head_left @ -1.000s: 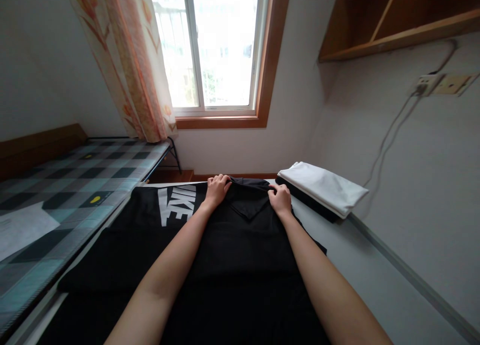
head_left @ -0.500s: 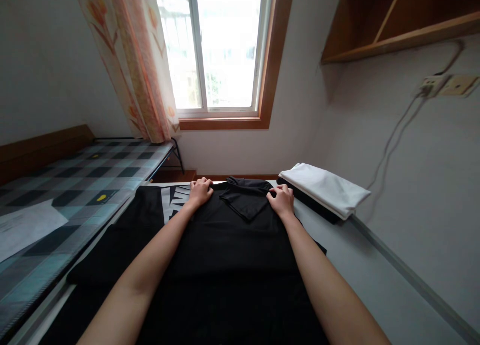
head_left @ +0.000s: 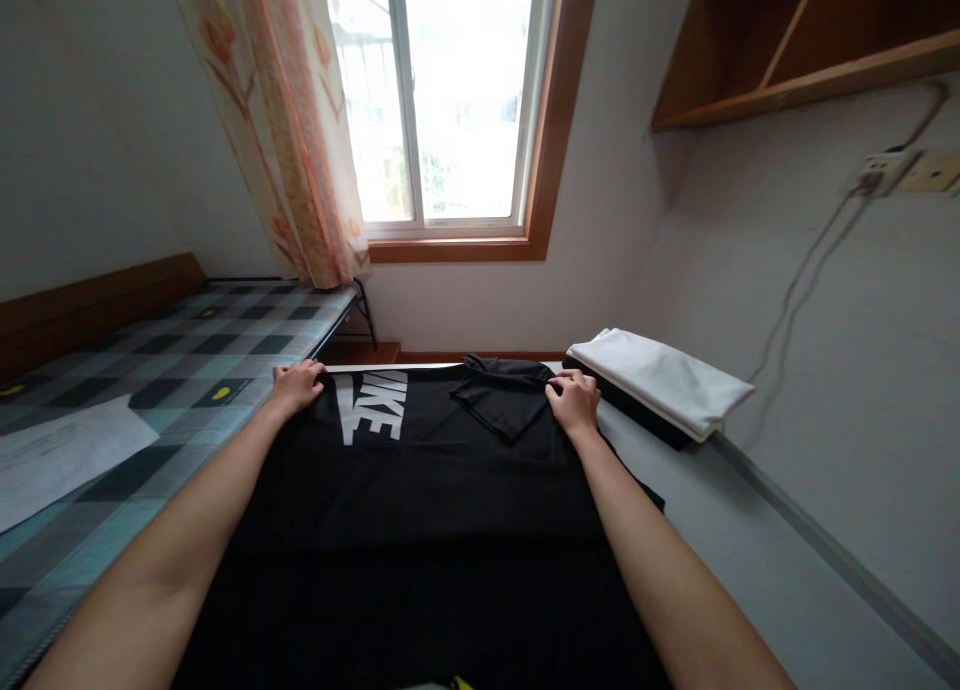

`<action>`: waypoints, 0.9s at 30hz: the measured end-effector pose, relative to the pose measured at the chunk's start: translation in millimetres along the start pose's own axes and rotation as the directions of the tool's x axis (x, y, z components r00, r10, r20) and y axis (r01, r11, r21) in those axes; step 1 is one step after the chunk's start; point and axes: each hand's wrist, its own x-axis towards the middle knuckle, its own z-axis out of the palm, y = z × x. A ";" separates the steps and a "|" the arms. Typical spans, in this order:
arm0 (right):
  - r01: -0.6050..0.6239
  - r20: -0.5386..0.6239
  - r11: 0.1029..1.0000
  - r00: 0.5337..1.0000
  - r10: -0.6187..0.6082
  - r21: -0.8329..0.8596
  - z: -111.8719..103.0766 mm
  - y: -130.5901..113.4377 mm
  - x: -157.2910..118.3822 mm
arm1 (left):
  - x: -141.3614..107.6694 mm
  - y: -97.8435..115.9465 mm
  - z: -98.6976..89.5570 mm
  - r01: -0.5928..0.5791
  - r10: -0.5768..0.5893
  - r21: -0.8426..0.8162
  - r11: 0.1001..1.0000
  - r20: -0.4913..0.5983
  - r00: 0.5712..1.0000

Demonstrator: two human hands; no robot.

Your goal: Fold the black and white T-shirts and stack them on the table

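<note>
A black shirt (head_left: 450, 500) with white lettering lies spread over a pale table (head_left: 720, 530), its printed part near the far left. One sleeve is folded inward over the far right part. My left hand (head_left: 300, 385) pinches the shirt's far left corner, fingers closed on the cloth. At the far right edge, beside the folded sleeve, my right hand (head_left: 574, 400) has its fingers curled on the fabric. The shirt's near end runs out of view at the bottom.
Folded white cloth (head_left: 660, 375) lies on black cloth (head_left: 645, 415) at the table's far right. A bed with a checked cover (head_left: 202, 355) and a paper sheet (head_left: 71, 455) stands left. A shelf (head_left: 810, 80) hangs upper right, near a socket with cables (head_left: 885, 170).
My left hand has moved left to the shirt's far left corner, and the shirt's left part now lies flatter with more lettering showing. My right hand stays at the right edge.
</note>
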 end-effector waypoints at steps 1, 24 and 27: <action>0.009 -0.004 1.000 1.000 -0.009 0.005 0.4 0.2 -0.2 | -3.0 -5.4 -3.1 0.004 -0.004 0.003 1.000 -0.003 1.000; 0.537 0.317 0.831 0.771 -0.553 0.144 -129.3 48.5 -63.2 | -191.9 -82.9 -38.4 -0.062 0.086 -0.300 0.952 0.069 0.994; 0.580 0.343 0.808 0.742 -0.576 0.102 -129.5 50.5 -70.2 | -198.5 -78.7 -38.4 -0.083 0.096 -0.303 0.949 0.029 0.995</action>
